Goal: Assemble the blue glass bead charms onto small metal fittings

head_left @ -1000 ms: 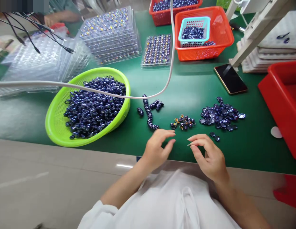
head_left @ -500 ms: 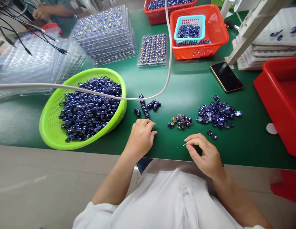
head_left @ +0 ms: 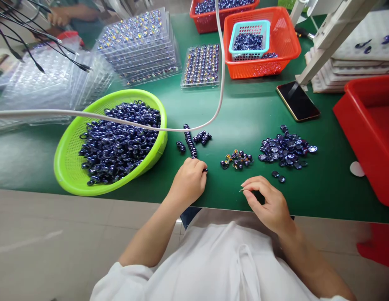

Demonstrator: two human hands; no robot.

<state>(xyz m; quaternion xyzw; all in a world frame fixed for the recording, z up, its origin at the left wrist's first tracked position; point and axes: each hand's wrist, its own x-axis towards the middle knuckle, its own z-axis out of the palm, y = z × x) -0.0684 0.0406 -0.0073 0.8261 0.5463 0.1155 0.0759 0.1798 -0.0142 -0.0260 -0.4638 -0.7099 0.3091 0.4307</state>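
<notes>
My left hand (head_left: 188, 180) is closed at the near end of a row of dark blue rings (head_left: 190, 142), with a small dark ring (head_left: 205, 170) showing at its fingertips. Shorter stacks of rings (head_left: 202, 137) lie just beyond it. To the right, my right hand (head_left: 267, 202) pinches a tiny thin piece (head_left: 241, 190) between thumb and forefinger, too small to name. Beyond the right hand are a little heap of dark and amber-coloured ring pieces (head_left: 236, 160) and a larger pile of flat, shiny blue stones (head_left: 285, 148).
A lime-green basket (head_left: 64, 175) full of rings stands at left. Behind are stacked clear trays (head_left: 144, 62), one single tray (head_left: 200, 67) and an orange-red basket (head_left: 260, 69). A phone (head_left: 298, 100) and red bin (head_left: 364, 125) lie right. A white cable (head_left: 134, 124) hangs across the view.
My left hand has moved slightly right and turned, and the dark ring at its fingertips shows more clearly. My right hand keeps its pinch, nearly still.
</notes>
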